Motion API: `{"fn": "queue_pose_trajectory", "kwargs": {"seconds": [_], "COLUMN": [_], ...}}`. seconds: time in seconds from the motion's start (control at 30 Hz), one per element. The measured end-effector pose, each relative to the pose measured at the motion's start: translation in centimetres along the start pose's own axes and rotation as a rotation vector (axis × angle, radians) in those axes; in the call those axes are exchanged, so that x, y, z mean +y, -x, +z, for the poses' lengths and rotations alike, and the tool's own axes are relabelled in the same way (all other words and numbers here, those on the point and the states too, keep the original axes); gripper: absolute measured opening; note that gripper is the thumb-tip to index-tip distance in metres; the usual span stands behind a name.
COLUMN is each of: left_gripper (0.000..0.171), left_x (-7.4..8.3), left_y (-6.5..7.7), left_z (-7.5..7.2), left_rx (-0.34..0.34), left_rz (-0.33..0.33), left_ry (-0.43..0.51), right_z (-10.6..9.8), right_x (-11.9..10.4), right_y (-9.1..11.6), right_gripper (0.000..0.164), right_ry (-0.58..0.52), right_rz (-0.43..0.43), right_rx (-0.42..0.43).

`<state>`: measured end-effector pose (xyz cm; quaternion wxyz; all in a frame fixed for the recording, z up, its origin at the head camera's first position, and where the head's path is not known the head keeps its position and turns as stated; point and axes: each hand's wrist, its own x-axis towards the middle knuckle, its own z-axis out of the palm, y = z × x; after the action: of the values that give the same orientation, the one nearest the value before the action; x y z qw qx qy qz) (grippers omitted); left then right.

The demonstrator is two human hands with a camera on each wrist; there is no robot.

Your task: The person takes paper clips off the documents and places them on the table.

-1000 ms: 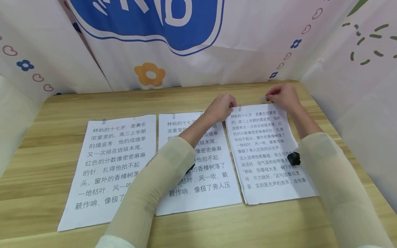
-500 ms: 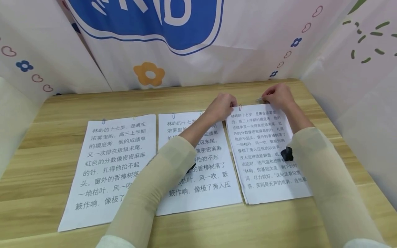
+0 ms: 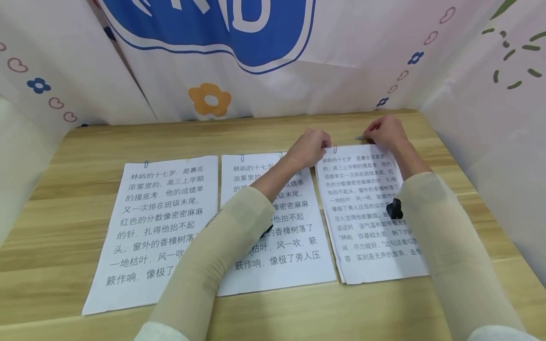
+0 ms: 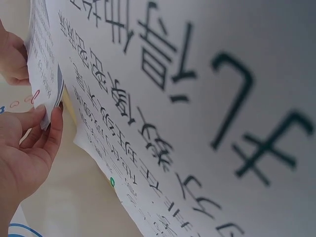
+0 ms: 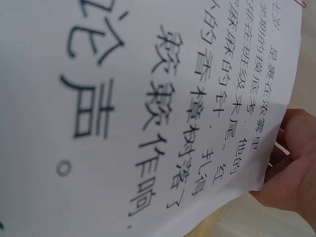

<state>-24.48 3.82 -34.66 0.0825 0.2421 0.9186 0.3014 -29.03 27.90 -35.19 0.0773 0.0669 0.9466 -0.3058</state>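
Three printed paper stacks lie side by side. My left hand (image 3: 310, 148) is at the top left corner of the right stack (image 3: 362, 213); in the left wrist view its thumb and fingers pinch that corner. Beside the pinch, a red paper clip (image 4: 35, 96) sits on the top edge. At the stack's top right, my right hand (image 3: 386, 132) pinches a small, thin silvery piece (image 3: 360, 138), probably a paper clip; its shape is too small to tell. In the right wrist view the paper's corner partly covers the right hand's fingers (image 5: 279, 148).
The left stack (image 3: 158, 227) and middle stack (image 3: 273, 265) carry paper clips along their top edges, such as a blue clip (image 3: 146, 164) and a green clip (image 4: 112, 181). A printed cloth backdrop (image 3: 277, 94) stands behind the wooden table (image 3: 51, 213).
My right hand moved slightly left along the top edge of the right stack with the silvery piece. The left hand keeps its place at the corner. The head view shifted slightly.
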Motion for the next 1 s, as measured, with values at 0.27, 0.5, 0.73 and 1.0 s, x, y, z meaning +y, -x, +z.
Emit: {"fn": "queue_pose_trajectory", "kwargs": {"seconds": [0.27,0.5,0.73,1.0], "left_gripper": [0.02,0.021,0.021,0.022], "left_x": [0.2,0.5,0.8,1.1], "left_y": [0.1,0.2,0.0,0.2], "left_z": [0.0,-0.1,0.0,0.0], "left_rx": [-0.01,-0.007,-0.016,-0.03], "left_rz": [-0.005,-0.002,0.011,0.015], "left_ry": [-0.01,-0.014,-0.012,-0.009], "right_z": [0.0,-0.1,-0.7,-1.3], "right_x": [-0.3,-0.4,0.1,0.2], "right_y": [-0.1,-0.2,0.2,1.8], "right_gripper": [0.021,0.022,0.032,0.031], "right_ry": [-0.003,0.011,0.007,0.029], "right_rz": [0.016,0.006,-0.006,-0.116], "right_rx": [-0.027,-0.041,-0.029,0.014]}}
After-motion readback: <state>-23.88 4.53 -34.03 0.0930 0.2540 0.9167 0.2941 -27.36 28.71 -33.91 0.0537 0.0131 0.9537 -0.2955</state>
